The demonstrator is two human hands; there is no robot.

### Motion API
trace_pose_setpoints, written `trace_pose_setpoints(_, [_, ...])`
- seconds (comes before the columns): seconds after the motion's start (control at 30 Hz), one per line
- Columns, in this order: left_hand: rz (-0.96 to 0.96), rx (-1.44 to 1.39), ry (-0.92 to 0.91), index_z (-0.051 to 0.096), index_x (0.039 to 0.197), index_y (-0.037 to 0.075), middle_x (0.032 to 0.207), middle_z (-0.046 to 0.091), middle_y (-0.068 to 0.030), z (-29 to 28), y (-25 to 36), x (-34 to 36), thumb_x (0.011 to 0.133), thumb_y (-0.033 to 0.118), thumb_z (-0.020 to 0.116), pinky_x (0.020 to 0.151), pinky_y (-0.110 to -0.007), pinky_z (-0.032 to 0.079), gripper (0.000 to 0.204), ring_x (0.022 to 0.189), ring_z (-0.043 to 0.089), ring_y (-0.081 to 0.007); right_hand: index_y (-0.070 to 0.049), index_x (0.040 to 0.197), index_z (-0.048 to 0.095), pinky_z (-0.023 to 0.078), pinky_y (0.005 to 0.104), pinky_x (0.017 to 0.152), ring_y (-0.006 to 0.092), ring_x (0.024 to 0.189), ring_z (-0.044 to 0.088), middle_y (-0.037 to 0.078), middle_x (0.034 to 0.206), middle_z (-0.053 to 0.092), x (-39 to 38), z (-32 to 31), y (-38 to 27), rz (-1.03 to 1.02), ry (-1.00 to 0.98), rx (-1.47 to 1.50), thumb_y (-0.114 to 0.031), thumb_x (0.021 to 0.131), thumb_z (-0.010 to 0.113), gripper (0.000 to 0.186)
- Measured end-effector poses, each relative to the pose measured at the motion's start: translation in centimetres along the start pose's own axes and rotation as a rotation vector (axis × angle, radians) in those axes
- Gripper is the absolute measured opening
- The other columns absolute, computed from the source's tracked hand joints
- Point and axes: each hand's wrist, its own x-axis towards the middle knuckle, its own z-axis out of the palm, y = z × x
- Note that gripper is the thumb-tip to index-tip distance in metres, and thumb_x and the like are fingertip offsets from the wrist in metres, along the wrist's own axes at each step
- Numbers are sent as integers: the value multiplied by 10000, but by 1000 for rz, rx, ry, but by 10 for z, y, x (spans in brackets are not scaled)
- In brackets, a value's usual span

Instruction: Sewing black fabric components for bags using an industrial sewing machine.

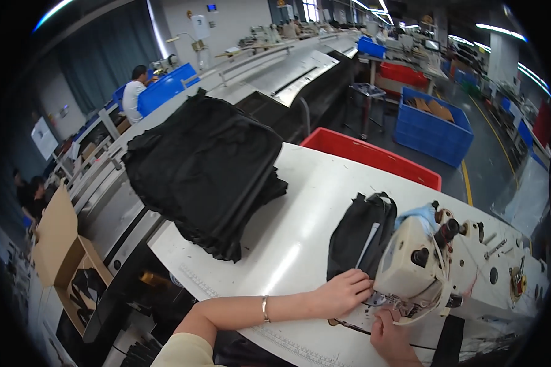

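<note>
Both hands are at the sewing machine (408,260), one on each side of its needle area, on a white table (306,183). Left hand (343,292), with a metal bracelet (265,309) at its wrist, lies flat-backed with fingers bent and close together, its fingertips beside the machine head and its knuckles at the near end of a black fabric piece (349,235). Right hand (389,333) is just below the needle area, its fingers curled in; whether either hand pinches cloth cannot be told, since the fingertips are partly hidden. That black piece lies on the table just left of the machine head, stretching away from the left hand, with a narrow pale strip (368,241) along it. A light blue cloth (417,215) is draped over the top of the machine. Farther left, a thick stack of black fabric (202,165) sits with uneven, ruffled edges, well apart from the hands. Beyond the table's far edge stands a red bin (373,160), and past it on the floor a blue crate (431,133) holds brown pieces. At far left, an open cardboard box (56,235) contains dark items, and a person in a white top (131,101) sits near a blue panel (165,90).
</note>
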Motion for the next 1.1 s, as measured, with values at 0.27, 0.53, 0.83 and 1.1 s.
trace_pose_setpoints(0.27, [-31,167,88,588,907,-11,1003,557,-131,22,-7,-8,668,128,619,877,-370,415,278,1004,504,-284,-73,1092,590,508,358,690,318,791,613,154,1024,628,-22,37,15,17,112,233,-229,892,554,257])
trace_pose_setpoints(0.53, [-41,-6,-119,612,837,15,837,572,-101,-66,76,-39,766,167,627,733,-371,445,169,757,564,-248,32,808,644,491,426,778,320,880,594,233,879,599,47,-51,-78,1332,-360,1754,-124,718,544,206])
trace_pose_setpoints(0.83, [478,-460,-21,602,743,40,846,567,-115,-60,164,-28,783,210,580,753,-373,437,177,840,564,-263,-21,1027,588,499,345,689,309,828,589,152,930,610,-2,-16,-82,184,-502,989,-193,878,547,231])
trace_pose_setpoints(1.1, [-8,-374,-161,629,1075,38,1065,560,-126,-66,117,-51,725,250,743,831,-389,451,425,957,546,-294,34,1189,540,420,248,868,97,949,553,17,1029,611,-157,-219,-82,1174,496,771,67,741,566,450])
